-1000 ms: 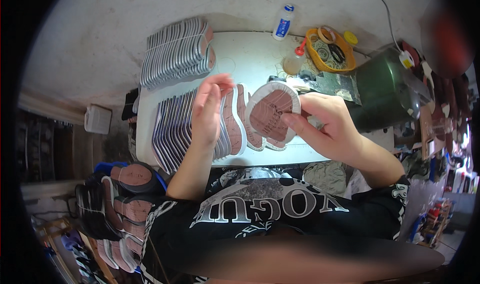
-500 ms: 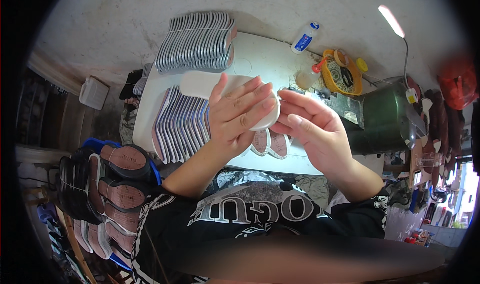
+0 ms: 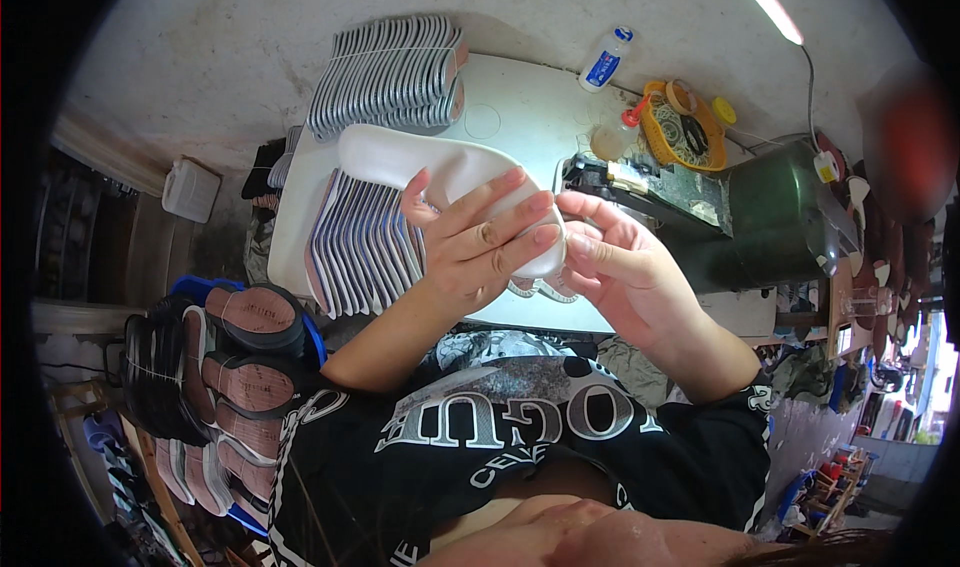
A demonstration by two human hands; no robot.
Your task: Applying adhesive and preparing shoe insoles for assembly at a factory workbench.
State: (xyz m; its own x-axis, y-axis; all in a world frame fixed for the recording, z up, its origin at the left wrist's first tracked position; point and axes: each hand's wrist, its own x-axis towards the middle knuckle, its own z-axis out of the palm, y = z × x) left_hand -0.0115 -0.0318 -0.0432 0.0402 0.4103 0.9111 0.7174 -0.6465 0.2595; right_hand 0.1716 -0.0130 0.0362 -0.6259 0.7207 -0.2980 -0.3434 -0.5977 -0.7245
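A white shoe sole [image 3: 385,155], smooth on its upper face, is held up over the table. My left hand [image 3: 480,242] grips it across the broad end, fingers laid over the top and the thumb raised at the side. My right hand [image 3: 635,267] has its thumb and fingertips closed together on the sole's right rim. Whatever lies under the sole is hidden. Below and to the left, a row of white-edged soles [image 3: 362,247] stands on the table, and parts of other soles [image 3: 545,289] show beneath my hands.
A tied stack of grey-edged soles [image 3: 385,77] stands at the back of the white table [image 3: 500,87]. Rightward are a white-and-blue bottle [image 3: 605,62], a yellow basket [image 3: 690,127], a green machine [image 3: 770,217] and a lamp [image 3: 775,12]. Bundled soles [image 3: 250,382] sit at lower left.
The sole has turned, showing more of its narrow end to the left. My right fingers have drawn closer together at its rim. The whole view has shifted slightly.
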